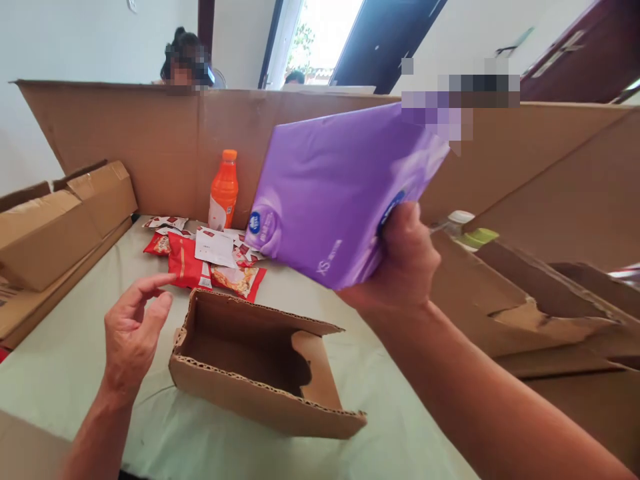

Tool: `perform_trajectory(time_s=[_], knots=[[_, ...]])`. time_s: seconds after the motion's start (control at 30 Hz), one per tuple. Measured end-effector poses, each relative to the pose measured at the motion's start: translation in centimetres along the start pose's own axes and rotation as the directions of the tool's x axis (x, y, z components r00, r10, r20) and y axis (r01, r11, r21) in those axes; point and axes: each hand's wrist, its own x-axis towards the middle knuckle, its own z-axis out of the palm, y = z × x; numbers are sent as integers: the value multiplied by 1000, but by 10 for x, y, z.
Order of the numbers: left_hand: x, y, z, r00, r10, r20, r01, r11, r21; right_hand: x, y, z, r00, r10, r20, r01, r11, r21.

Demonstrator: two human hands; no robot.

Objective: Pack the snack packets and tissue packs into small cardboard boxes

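My right hand [407, 260] grips a purple pack of tissues [325, 193] by its lower right side, thumb on the front, holding it tilted in the air. Under it on the cloth lies an open cardboard box [260, 400] with a curved cut-out at its right end. My left hand [133, 327] is just left of this box, fingers bent and thumb apart, with nothing in it. Just beyond its fingertips are a red snack packet [184, 260], a white packet [215, 247] and other small packets. An orange drink bottle [225, 193] stands upright behind them.
A cardboard wall [165, 127] runs along the back of the cloth-covered surface [400, 413]. Long cardboard boxes [65, 227] line the left side. Cut cardboard compartments [500, 293] stand on the right, with a green-lidded item [477, 238] among them. A person [186, 60] is behind the wall.
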Motion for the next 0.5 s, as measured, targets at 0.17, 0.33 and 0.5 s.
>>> perform_trajectory(time_s=[0.17, 0.33, 0.5], knots=[[8, 51, 13, 970, 51, 239, 52, 913, -404, -8, -14, 56, 991, 10, 135, -21, 997, 77], [7, 72, 21, 932, -13, 363, 252, 743, -620, -25, -11, 88, 966, -1, 260, -63, 969, 238], [5, 71, 13, 950, -46, 308, 250, 703, -666, -23, -31, 56, 937, 28, 348, -40, 999, 26]])
